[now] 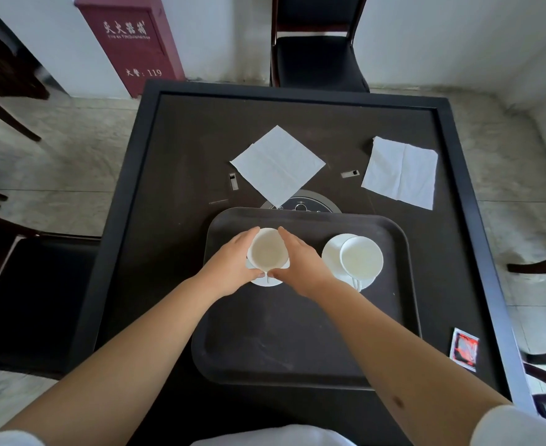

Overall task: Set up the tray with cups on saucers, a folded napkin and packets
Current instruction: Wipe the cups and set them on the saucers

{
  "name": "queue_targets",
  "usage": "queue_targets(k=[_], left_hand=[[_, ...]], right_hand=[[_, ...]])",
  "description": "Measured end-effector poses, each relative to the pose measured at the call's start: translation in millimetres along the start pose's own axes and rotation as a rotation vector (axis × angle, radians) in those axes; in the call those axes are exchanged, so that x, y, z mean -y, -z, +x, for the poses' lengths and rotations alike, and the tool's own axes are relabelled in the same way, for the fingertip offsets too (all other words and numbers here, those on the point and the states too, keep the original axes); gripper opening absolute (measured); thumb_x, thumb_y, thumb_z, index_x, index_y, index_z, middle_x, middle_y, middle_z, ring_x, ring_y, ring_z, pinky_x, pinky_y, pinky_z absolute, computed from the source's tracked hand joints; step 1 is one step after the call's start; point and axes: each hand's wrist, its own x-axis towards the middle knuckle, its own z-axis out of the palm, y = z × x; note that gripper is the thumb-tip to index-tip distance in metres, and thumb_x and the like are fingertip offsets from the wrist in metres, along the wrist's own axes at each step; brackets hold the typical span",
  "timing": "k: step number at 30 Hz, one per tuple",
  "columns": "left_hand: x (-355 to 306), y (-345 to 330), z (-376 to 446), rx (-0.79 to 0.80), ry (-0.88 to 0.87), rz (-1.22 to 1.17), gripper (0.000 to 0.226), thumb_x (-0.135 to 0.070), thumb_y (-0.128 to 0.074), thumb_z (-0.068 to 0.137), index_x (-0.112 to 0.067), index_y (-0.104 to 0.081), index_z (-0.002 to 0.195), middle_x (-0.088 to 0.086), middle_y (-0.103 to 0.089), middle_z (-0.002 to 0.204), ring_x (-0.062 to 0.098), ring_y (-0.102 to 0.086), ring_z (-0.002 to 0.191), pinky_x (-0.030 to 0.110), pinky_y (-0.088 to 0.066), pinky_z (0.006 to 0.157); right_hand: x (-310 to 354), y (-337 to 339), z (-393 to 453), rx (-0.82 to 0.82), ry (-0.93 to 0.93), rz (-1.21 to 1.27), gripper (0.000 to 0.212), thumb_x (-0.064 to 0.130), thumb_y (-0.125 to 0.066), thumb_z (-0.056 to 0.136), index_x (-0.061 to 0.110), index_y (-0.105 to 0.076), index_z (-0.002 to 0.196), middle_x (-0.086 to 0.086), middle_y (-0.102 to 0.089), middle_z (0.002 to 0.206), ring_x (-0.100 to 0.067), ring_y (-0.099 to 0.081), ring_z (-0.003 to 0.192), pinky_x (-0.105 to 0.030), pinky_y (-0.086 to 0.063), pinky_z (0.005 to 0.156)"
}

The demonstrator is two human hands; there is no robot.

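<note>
Hands cupped from either side, the left hand (233,262) and right hand (300,265) hold a cup (267,251), seemingly resting on its saucer (267,281), at the tray's (297,342) far left, directly between the fingers.

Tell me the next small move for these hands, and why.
Probably let go of the left cup and reach for a napkin. Both hands, left hand and right hand, cradle that cup on its saucer; both cups sit on the tray, while napkins and packet lie outside it.
</note>
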Motion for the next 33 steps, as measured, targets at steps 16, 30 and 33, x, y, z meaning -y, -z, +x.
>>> queue_targets(k=[16, 30, 33], left_hand=[[-8, -1, -19, -0.048, -0.047, 0.229, 0.089, -0.04, -0.067, 0.088, -0.026, -0.008, 0.153, 0.001, -0.002, 0.163, 0.027, -0.023, 0.144, 0.039, -0.035, 0.107], [-19, -8, -74, -0.208, -0.117, 0.481, 0.075, -0.058, -0.052, 0.086, -0.023, -0.024, 0.147, 0.012, -0.018, 0.159, 0.032, -0.019, 0.144, 0.045, -0.031, 0.11], [-25, -6, -79, -0.217, -0.147, 0.505, 0.074, -0.057, -0.051, 0.086, -0.023, -0.025, 0.146, 0.012, -0.019, 0.159, 0.032, -0.019, 0.144, 0.046, -0.032, 0.109]], right_hand=[[11, 6, -23, -0.035, 0.029, -0.095, 0.097, 0.038, -0.073, 0.084, 0.024, -0.008, 0.154, 0.0, 0.005, 0.164, -0.027, -0.041, 0.136, -0.036, -0.041, 0.099], [2, -1, -95, -0.089, -0.003, -0.183, 0.088, 0.048, -0.066, 0.086, 0.026, -0.013, 0.153, 0.001, 0.005, 0.164, -0.023, -0.016, 0.147, -0.042, -0.032, 0.111], [2, 3, -101, -0.099, 0.01, -0.199, 0.087, 0.048, -0.066, 0.086, 0.024, -0.015, 0.153, 0.0, 0.003, 0.164, -0.024, -0.017, 0.147, -0.042, -0.032, 0.111]])
